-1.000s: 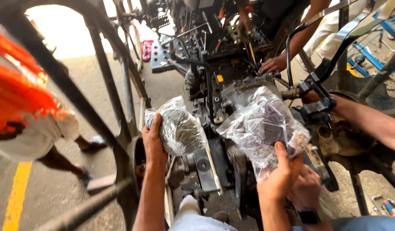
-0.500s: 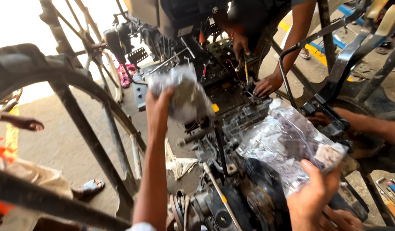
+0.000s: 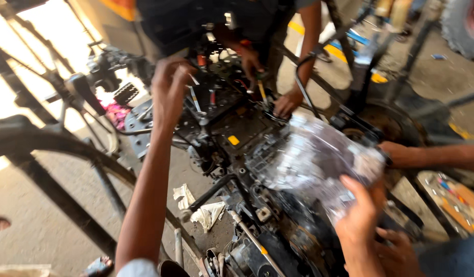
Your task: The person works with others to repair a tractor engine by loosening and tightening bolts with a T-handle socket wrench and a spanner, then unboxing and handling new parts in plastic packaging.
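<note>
Over the engine block (image 3: 257, 154), my right hand (image 3: 362, 218) grips the clear plastic wrap (image 3: 319, 159), mostly peeled; left hand (image 3: 170, 84) closed, can't tell on what

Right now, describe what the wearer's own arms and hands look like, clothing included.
Both forearms are bare. The left hand is ungloved, with no ring, watch or band that shows; at the bottom edge a pale, light-coloured short sleeve ends near the elbow. The right hand is ungloved too; its wrist runs out of the picture, so any sleeve or band there cannot be told. Motion blur hides finer detail.
</note>
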